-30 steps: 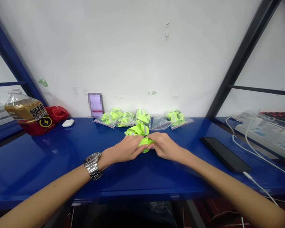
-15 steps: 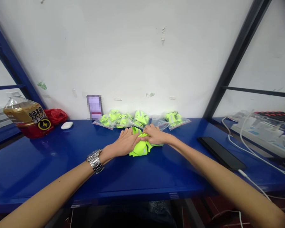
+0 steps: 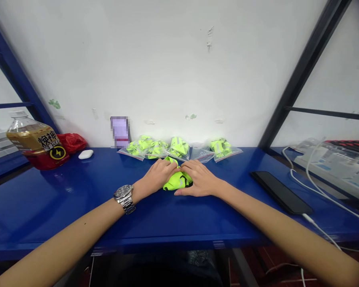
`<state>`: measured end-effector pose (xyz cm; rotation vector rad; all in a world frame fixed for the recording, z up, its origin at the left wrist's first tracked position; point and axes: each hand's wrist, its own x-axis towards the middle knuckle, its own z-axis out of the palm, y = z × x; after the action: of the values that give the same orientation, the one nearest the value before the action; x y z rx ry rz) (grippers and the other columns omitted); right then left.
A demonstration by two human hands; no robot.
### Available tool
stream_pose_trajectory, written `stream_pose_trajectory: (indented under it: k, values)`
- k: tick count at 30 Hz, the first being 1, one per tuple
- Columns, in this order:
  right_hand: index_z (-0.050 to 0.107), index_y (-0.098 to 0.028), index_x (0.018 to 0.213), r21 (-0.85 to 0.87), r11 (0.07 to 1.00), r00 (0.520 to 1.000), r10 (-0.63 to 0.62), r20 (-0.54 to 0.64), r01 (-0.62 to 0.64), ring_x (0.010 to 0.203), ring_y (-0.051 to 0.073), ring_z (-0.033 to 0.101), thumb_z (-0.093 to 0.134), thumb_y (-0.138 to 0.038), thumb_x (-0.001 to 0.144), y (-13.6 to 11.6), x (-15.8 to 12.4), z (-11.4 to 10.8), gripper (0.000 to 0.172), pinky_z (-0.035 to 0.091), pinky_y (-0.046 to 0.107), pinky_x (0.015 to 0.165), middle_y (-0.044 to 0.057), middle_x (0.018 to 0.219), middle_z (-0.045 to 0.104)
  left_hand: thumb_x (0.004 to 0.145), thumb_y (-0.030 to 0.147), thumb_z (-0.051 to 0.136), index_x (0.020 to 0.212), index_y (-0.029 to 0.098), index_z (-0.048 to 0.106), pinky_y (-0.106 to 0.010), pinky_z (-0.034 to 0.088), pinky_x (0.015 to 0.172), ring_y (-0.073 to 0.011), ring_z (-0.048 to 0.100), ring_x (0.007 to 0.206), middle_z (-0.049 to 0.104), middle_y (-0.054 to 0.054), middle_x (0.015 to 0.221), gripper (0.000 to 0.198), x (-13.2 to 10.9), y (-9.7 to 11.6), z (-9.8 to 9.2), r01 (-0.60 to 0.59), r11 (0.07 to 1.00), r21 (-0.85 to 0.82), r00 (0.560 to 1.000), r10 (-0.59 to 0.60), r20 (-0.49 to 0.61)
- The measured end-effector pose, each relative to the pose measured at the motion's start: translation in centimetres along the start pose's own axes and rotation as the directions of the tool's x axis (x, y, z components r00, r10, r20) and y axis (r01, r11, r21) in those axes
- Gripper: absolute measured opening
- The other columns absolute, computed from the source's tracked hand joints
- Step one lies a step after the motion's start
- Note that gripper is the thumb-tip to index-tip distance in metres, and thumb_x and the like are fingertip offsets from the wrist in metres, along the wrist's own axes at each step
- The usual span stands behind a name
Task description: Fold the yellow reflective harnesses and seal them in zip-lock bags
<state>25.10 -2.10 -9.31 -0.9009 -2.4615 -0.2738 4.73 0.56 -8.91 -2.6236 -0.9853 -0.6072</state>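
Observation:
A bunched neon-yellow reflective vest (image 3: 176, 182) with grey strips and black edging lies on the blue table between my hands. My left hand (image 3: 159, 175), a metal watch on its wrist, is closed on the vest's left side. Curved over its right side is my right hand (image 3: 201, 177), fingers pressing into the fabric and thumb at the near edge. Parts of the vest are covered by my fingers. Behind it, clear zip bags hold similar yellow bundles, among them one bag (image 3: 178, 147) in the middle and one (image 3: 221, 148) to the right. A clear bag (image 3: 202, 154) lies between them.
On the left are a drink bottle (image 3: 37, 141), a red plastic bag (image 3: 73, 142) and a white earphone case (image 3: 85, 154). A blurred upright phone-like object (image 3: 120, 131) leans on the wall. At right lie a black phone (image 3: 281, 192) with its cable and a power strip (image 3: 332, 165).
My right hand has spread over the right side of the vest, its thumb coming nearer. The vest is gathered into a smaller bundle. My left hand keeps its hold.

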Motion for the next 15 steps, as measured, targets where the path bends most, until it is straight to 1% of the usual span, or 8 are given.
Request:
stream_pose_trajectory:
  k: [1,2,5,7,9,10,12,15]
  values:
    - [0.060,-0.012,0.109,-0.033,0.999,1.000,-0.011,0.016,0.012,0.096,0.028,0.056,0.054,-0.073,0.075,-0.2,-0.1,0.0,0.070,0.041,0.042,0.087,0.013,0.100,0.061,0.101,0.038,0.027,0.089,0.017,0.059,-0.031,0.040,0.072,-0.0186,0.054,0.075,0.059,-0.006,0.078,0.040,-0.1,0.0,0.0,0.006,1.000,-0.017,1.000,-0.006,-0.007]
    - [0.059,-0.011,0.110,-0.067,0.997,0.999,-0.030,0.034,0.032,0.097,0.029,0.056,0.051,-0.074,0.076,-0.3,-0.1,0.0,0.073,0.042,0.042,0.087,0.015,0.100,0.062,0.101,0.037,0.025,0.089,0.017,0.059,-0.031,0.041,0.073,-0.0186,0.055,0.075,0.060,-0.006,0.079,0.041,-0.2,-0.1,-0.1,0.019,0.999,-0.046,1.000,-0.020,-0.007]
    - [0.061,-0.008,0.106,-0.164,0.983,0.993,-0.070,0.093,0.085,0.093,0.028,0.059,0.041,-0.065,0.088,-0.1,0.3,0.4,0.063,0.044,0.040,0.082,0.016,0.095,0.063,0.101,0.038,0.020,0.094,0.017,0.060,-0.032,0.043,0.077,-0.0180,0.056,0.079,0.061,-0.006,0.085,0.046,-0.9,-0.3,-0.6,0.084,0.980,-0.179,0.996,-0.078,0.040]
    - [0.063,-0.007,0.101,-0.206,0.975,0.990,-0.056,0.129,0.082,0.087,0.027,0.061,0.038,-0.058,0.093,0.1,0.7,0.5,0.057,0.044,0.038,0.078,0.016,0.091,0.063,0.100,0.044,0.024,0.106,0.019,0.060,-0.035,0.043,0.085,-0.0200,0.056,0.093,0.060,-0.008,0.103,0.044,-1.6,-0.4,-1.2,0.102,0.968,-0.228,0.994,-0.091,0.059]
    - [0.063,-0.008,0.098,-0.215,0.974,0.987,-0.031,0.160,0.065,0.082,0.025,0.061,0.037,-0.054,0.095,0.1,1.2,0.5,0.053,0.043,0.035,0.074,0.016,0.090,0.064,0.095,0.052,0.035,0.120,0.021,0.055,-0.039,0.040,0.093,-0.0242,0.051,0.107,0.053,-0.011,0.121,0.045,-2.3,-0.5,-1.8,0.067,0.972,-0.225,0.997,-0.055,0.058]
    - [0.063,-0.008,0.097,-0.204,0.977,0.985,-0.019,0.173,0.055,0.081,0.024,0.061,0.038,-0.054,0.095,0.1,1.4,0.3,0.052,0.042,0.033,0.072,0.015,0.090,0.065,0.093,0.055,0.040,0.123,0.021,0.053,-0.040,0.039,0.093,-0.0255,0.050,0.109,0.051,-0.012,0.124,0.048,-2.5,-0.6,-2.1,0.044,0.974,-0.221,0.997,-0.030,0.068]
    - [0.063,-0.010,0.093,-0.152,0.988,0.980,0.015,0.197,0.016,0.075,0.022,0.060,0.036,-0.052,0.096,-0.2,1.7,-0.1,0.051,0.039,0.030,0.066,0.013,0.086,0.065,0.089,0.059,0.045,0.118,0.018,0.056,-0.037,0.041,0.086,-0.0249,0.054,0.100,0.055,-0.011,0.114,0.051,-2.9,-0.6,-2.6,0.031,0.974,-0.226,0.993,-0.005,0.116]
    - [0.063,-0.013,0.079,-0.032,0.996,0.961,0.094,0.259,-0.089,0.061,0.016,0.055,0.027,-0.053,0.098,-0.6,2.1,-0.7,0.057,0.031,0.027,0.057,0.008,0.070,0.062,0.091,0.059,0.041,0.109,0.017,0.056,-0.031,0.039,0.069,-0.0202,0.057,0.075,0.061,-0.004,0.085,0.047,-3.0,-0.3,-3.1,0.126,0.953,-0.276,0.981,-0.078,0.180]
